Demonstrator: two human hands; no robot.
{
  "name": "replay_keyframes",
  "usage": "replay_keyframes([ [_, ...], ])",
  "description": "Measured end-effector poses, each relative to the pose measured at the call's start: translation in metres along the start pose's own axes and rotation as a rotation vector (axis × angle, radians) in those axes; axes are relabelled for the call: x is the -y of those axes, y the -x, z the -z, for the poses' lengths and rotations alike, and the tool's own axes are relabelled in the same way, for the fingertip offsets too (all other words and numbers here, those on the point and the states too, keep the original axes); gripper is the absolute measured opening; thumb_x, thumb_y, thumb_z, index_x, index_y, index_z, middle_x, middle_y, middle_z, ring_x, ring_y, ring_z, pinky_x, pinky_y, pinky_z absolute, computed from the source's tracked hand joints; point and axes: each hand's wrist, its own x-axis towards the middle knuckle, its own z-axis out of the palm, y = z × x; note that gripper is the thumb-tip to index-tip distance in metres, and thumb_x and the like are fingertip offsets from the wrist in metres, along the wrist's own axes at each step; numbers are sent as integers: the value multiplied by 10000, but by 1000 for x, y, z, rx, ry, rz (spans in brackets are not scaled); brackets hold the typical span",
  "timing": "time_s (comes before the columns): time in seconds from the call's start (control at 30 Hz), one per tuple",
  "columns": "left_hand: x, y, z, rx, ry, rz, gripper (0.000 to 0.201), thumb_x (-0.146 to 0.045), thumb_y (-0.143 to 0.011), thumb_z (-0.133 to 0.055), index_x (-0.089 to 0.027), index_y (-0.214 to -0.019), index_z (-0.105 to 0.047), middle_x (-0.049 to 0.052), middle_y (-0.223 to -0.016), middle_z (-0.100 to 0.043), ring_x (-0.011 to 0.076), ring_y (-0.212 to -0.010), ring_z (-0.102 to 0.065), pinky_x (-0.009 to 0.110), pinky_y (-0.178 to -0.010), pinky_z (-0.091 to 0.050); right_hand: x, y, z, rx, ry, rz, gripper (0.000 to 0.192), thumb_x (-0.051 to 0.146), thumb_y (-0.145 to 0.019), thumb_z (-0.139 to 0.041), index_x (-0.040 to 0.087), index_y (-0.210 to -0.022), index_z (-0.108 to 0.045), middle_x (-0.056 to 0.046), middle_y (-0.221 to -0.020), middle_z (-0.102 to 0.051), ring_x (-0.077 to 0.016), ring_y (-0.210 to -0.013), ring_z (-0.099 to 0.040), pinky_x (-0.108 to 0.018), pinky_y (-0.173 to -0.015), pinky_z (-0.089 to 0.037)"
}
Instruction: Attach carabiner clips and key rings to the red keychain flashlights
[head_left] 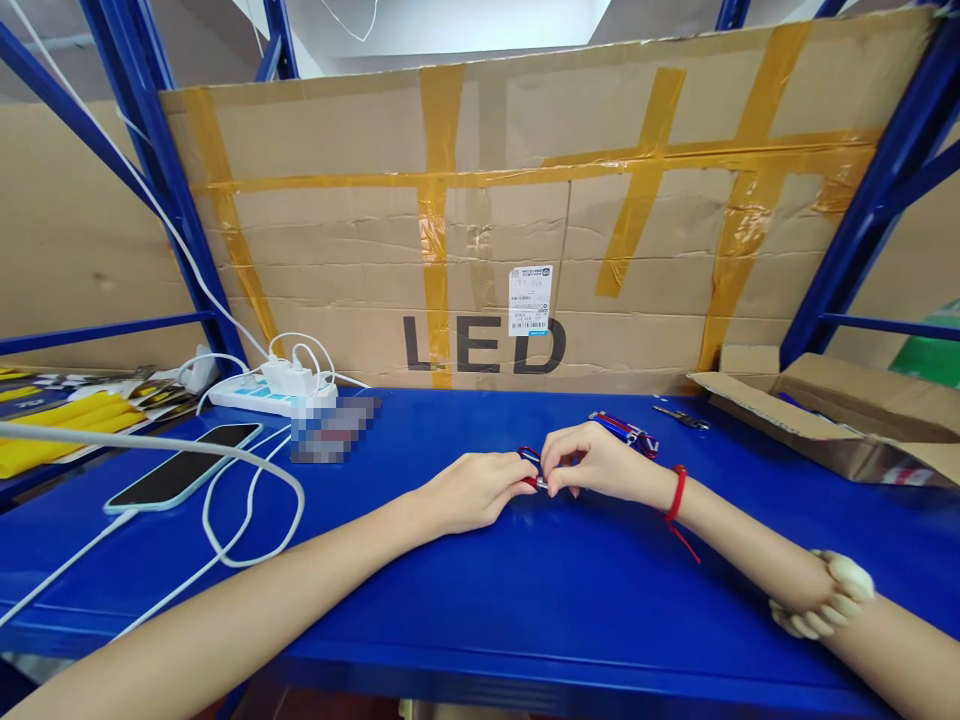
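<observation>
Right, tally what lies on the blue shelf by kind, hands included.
Hands: 2, left hand and right hand, both pinching a small red and blue piece
Phone: 1
Power strip: 1
Cardboard box: 1
Bundle of red and blue pieces: 1
Total: 7

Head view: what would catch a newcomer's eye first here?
The taped cardboard sheet printed "LED" fills the back of the blue shelf. At the centre, the left hand and right hand meet in a grip on a small red and blue clip. A phone lies at the left beside a white power strip, and an open box sits at the right.
</observation>
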Motion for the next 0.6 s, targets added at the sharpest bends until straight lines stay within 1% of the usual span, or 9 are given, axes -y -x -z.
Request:
replay_keyframes([
  [0.07,0,0,0,13,7,21,193,-213,-926,-354,-168,-951,-539,43,-937,-639,168,-828,-612,246,-727,-457,0,2,0,23,79,36,254,382,-732,-651,145,-641,-646,-9,-717,-580,-60,-442,-514,-191,-453,-427],
  [0.13,1,1,0,25,17,44,184,-214,-923,-362,-168,-956,-537,42,-936,-638,167,-835,-613,245,-730,-459,1,3,1,51,208,88,271,391,-793,-592,157,-670,-653,-6,-725,-585,-55,-450,-514,-188,-486,-416],
  [0.23,1,1,-1,30,30,76,185,-216,-926,-355,-173,-962,-531,37,-937,-635,162,-846,-614,241,-741,-459,7,5,1,62,421,167,325,408,-867,-485,174,-714,-652,-3,-698,-580,-65,-486,-514,-192,-525,-388],
  [0.33,1,1,-1,53,8,83,198,-227,-930,-339,-172,-933,-530,35,-903,-633,165,-820,-615,242,-719,-459,11,6,1,78,559,216,376,407,-909,-401,179,-729,-639,-5,-661,-571,-83,-521,-517,-198,-533,-360],
  [0.43,0,1,-1,71,-15,69,215,-241,-933,-327,-169,-913,-529,38,-868,-629,169,-796,-613,243,-699,-454,11,8,-1,105,603,229,355,358,-922,-389,182,-730,-629,1,-658,-570,-81,-509,-508,-197,-529,-348],
  [0.6,1,1,-1,35,-18,69,214,-239,-930,-326,-171,-921,-528,39,-857,-617,160,-773,-602,238,-692,-448,9,9,-4,94,587,228,313,263,-926,-383,181,-714,-598,8,-686,-587,-71,-493,-499,-193,-516,-342],
])
